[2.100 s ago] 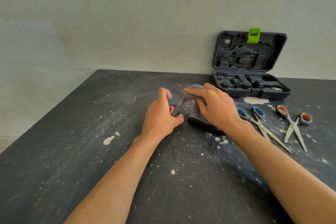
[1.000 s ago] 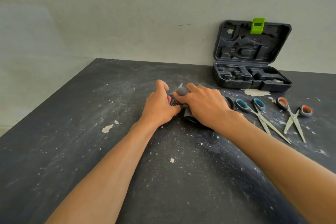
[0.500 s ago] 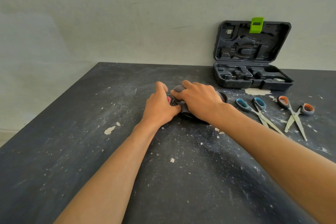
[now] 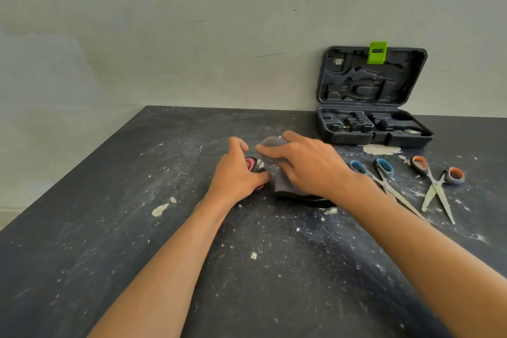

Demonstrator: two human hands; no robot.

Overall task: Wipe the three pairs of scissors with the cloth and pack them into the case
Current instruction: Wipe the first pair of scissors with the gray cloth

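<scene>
The red-handled scissors point(image 4: 253, 165) are lying on the table point(image 4: 109, 228) between the two hands, and the left hand point(image 4: 237, 174) is pinning them there, its fingers clenching over the handle loops so only a sliver of red is showing past the thumb. The blades are running away from those fingers, up and to the right, under the grey cloth point(image 4: 285, 186); only a pale tip seems to be peeking out beyond the far fingertips, though it is too blurred to be sure. The right hand point(image 4: 307, 167) is grasping the bunched cloth around the blades, thumb and fingers pinching through the fabric. So the long axis is pointing from the left fingers toward the right ones, and the coming stroke probably needs the cloth hand sliding along that line while the left is anchoring the handles. Beyond the right wrist, the blue-handled scissors point(image 4: 381, 175) and orange-handled scissors point(image 4: 436, 186) are waiting untouched, and the open case point(image 4: 373, 129) is sitting farther back against the wall, nearer the right hand.
</scene>
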